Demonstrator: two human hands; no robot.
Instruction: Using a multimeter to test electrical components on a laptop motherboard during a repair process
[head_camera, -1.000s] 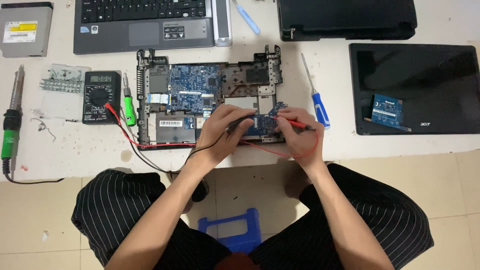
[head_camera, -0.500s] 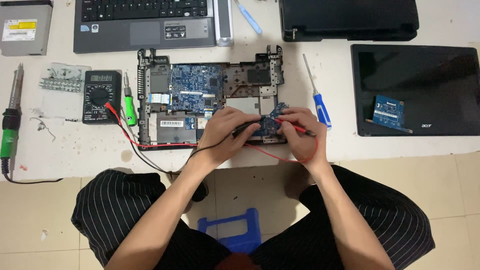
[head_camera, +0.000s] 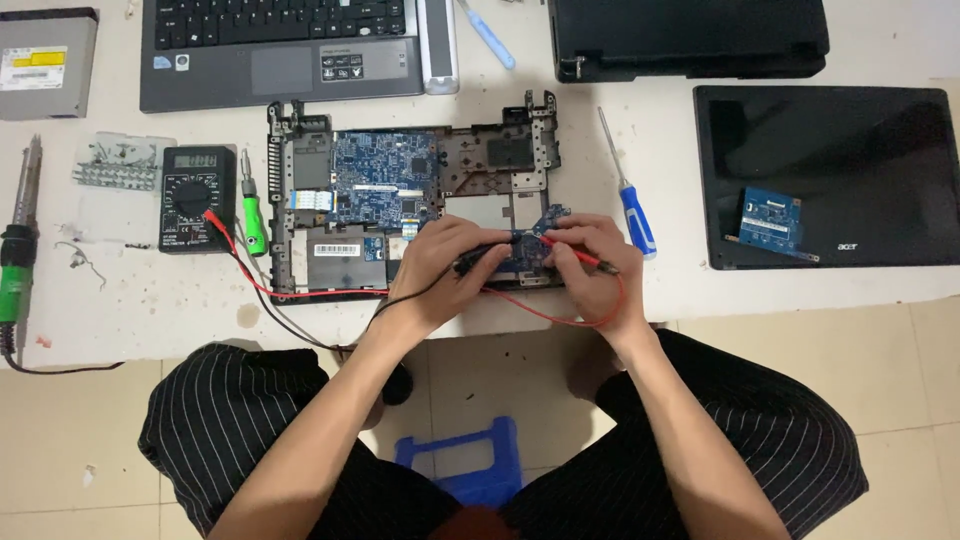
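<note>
An opened laptop base (head_camera: 300, 160) with a blue circuit board (head_camera: 385, 180) lies on the white table. My left hand (head_camera: 440, 275) grips a black test probe (head_camera: 482, 259) and my right hand (head_camera: 590, 270) grips a red test probe (head_camera: 575, 254). Both tips rest on a small blue board (head_camera: 530, 245) at the base's front right corner. Red and black leads (head_camera: 300, 292) run left to a black multimeter (head_camera: 197, 198).
A blue-handled screwdriver (head_camera: 632, 205) lies right of my hands, a green one (head_camera: 252, 215) beside the meter. A dark screen panel (head_camera: 830, 170) carrying a small blue board (head_camera: 770, 220) sits right. A grey laptop (head_camera: 280, 50), drive (head_camera: 45, 60), soldering iron (head_camera: 15, 270) and blue stool (head_camera: 465, 465) surround me.
Both hands stay on the probes at the small board; the view has shifted slightly, and the fingers have only adjusted a little.
</note>
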